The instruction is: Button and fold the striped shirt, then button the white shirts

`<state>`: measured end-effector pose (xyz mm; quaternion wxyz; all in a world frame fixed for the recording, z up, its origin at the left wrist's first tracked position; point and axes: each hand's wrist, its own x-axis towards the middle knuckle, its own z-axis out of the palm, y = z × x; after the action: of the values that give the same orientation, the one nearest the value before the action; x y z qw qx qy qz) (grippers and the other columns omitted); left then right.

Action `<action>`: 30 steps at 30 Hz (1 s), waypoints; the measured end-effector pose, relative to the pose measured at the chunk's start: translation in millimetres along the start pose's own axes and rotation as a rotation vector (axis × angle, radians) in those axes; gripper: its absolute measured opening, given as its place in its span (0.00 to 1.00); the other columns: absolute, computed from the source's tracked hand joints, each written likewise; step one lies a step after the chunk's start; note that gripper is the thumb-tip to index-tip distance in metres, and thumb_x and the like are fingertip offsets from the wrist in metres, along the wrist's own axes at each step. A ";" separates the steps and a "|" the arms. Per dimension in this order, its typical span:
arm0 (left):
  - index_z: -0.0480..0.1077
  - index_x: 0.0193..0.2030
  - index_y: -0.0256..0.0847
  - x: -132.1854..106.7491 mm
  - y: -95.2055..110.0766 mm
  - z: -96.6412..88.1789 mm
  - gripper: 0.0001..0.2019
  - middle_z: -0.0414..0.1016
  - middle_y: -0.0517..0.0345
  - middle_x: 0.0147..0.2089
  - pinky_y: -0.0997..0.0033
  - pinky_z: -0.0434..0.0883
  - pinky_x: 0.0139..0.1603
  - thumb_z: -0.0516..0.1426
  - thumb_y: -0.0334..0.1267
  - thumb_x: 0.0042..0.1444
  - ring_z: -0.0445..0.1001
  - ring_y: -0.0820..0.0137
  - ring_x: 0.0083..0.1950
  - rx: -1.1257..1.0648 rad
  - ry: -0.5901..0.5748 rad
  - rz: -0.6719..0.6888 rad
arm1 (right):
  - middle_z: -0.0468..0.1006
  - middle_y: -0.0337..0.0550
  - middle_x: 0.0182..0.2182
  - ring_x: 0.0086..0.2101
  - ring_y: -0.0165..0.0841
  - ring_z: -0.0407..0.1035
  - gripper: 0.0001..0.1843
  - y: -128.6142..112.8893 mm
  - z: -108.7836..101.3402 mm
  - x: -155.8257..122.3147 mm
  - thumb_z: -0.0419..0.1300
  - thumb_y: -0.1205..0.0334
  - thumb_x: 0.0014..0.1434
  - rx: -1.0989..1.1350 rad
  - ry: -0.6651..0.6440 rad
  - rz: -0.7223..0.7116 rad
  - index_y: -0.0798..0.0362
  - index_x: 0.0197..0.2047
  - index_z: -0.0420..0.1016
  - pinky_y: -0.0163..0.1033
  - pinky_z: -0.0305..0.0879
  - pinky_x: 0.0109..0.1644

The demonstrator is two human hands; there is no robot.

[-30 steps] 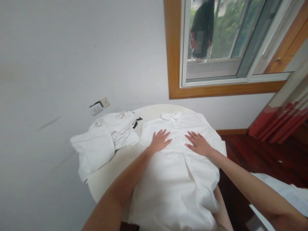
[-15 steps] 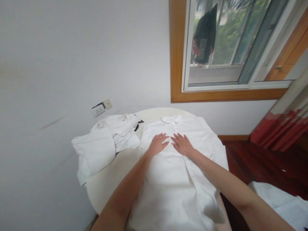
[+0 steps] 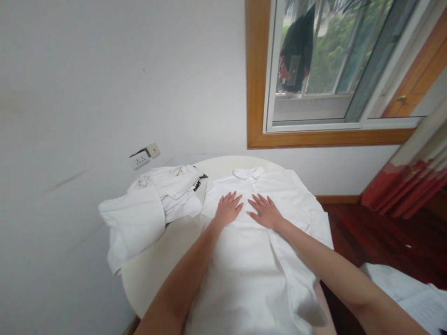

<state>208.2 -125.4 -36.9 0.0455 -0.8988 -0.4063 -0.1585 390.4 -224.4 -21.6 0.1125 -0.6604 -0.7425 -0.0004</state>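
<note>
A white collared shirt [image 3: 244, 260] lies spread over a round table, its collar toward the wall and its lower part hanging over the near edge. My left hand [image 3: 228, 208] rests flat on the chest of the shirt, left of its middle, fingers apart. Opposite it, my right hand [image 3: 265, 211] lies palm down on the cloth with spread fingers. Neither hand grips anything. A small gap separates the two hands, and the collar is just beyond the fingertips.
White clothes [image 3: 146, 214] are heaped on the left side of the round table [image 3: 153, 270]. A wall socket [image 3: 139, 159] is behind them. A wood-framed window [image 3: 314, 137] and a red and cream curtain [image 3: 398, 186] stand at the right. White fabric [image 3: 401, 288] shows low at the right.
My hands have moved slightly apart on the shirt, the left one a little leftward. The view has shifted slightly; the shirt stays in place.
</note>
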 end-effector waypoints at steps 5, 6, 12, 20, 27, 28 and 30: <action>0.59 0.64 0.49 1.7 -13.5 0.9 0.27 0.55 0.52 0.67 0.48 0.52 0.65 0.43 0.55 0.61 0.53 0.55 0.68 0.034 0.010 -0.132 | 0.46 0.42 0.67 0.66 0.41 0.39 0.35 0.0 -2.6 -0.9 0.36 0.37 0.63 0.022 -0.013 0.005 0.45 0.67 0.52 0.53 0.35 0.66; 0.60 0.63 0.49 2.2 -17.4 0.9 0.27 0.56 0.51 0.67 0.48 0.52 0.65 0.44 0.56 0.61 0.53 0.55 0.68 0.039 0.015 -0.157 | 0.46 0.42 0.67 0.66 0.41 0.39 0.36 -0.1 -3.2 -1.2 0.36 0.37 0.62 0.025 -0.014 0.003 0.45 0.67 0.53 0.53 0.35 0.66; 0.61 0.63 0.44 5.0 -36.4 1.4 0.27 0.57 0.46 0.66 0.50 0.52 0.65 0.45 0.54 0.61 0.55 0.54 0.67 0.071 0.062 -0.261 | 0.47 0.42 0.67 0.66 0.41 0.39 0.36 -1.2 -5.1 -2.0 0.35 0.37 0.63 0.023 -0.019 0.003 0.46 0.67 0.53 0.53 0.35 0.66; 0.60 0.64 0.40 22.7 -55.7 6.3 0.28 0.57 0.42 0.66 0.52 0.52 0.65 0.45 0.52 0.61 0.54 0.54 0.67 0.142 0.051 -0.297 | 0.47 0.43 0.67 0.66 0.42 0.39 0.35 -3.2 -5.8 -1.2 0.37 0.38 0.63 0.006 -0.028 0.011 0.46 0.67 0.53 0.55 0.37 0.66; 0.60 0.63 0.38 37.7 -64.8 5.5 0.28 0.59 0.39 0.65 0.51 0.54 0.63 0.45 0.50 0.61 0.57 0.52 0.66 0.157 0.042 -0.376 | 0.48 0.42 0.67 0.66 0.41 0.40 0.36 -0.4 -0.3 0.0 0.35 0.37 0.62 0.022 0.004 0.007 0.45 0.66 0.54 0.53 0.35 0.66; 0.60 0.63 0.37 37.1 -64.4 4.0 0.27 0.60 0.39 0.64 0.52 0.55 0.63 0.46 0.48 0.61 0.58 0.53 0.65 0.162 0.062 -0.378 | 0.48 0.42 0.67 0.66 0.41 0.40 0.36 -0.3 0.2 0.1 0.35 0.37 0.62 0.022 0.007 0.007 0.45 0.66 0.54 0.53 0.35 0.66; 0.59 0.63 0.36 34.6 -63.2 -1.0 0.25 0.61 0.38 0.63 0.55 0.58 0.60 0.46 0.42 0.61 0.61 0.54 0.63 0.178 0.121 -0.395 | 0.48 0.42 0.67 0.66 0.41 0.40 0.36 -0.4 0.6 0.4 0.35 0.37 0.62 0.018 0.008 0.007 0.45 0.66 0.54 0.53 0.34 0.66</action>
<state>182.3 -58.7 -27.9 0.1172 -0.7830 -0.5833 -0.1814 389.9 -224.0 -22.0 0.1215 -0.6621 -0.7395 0.0039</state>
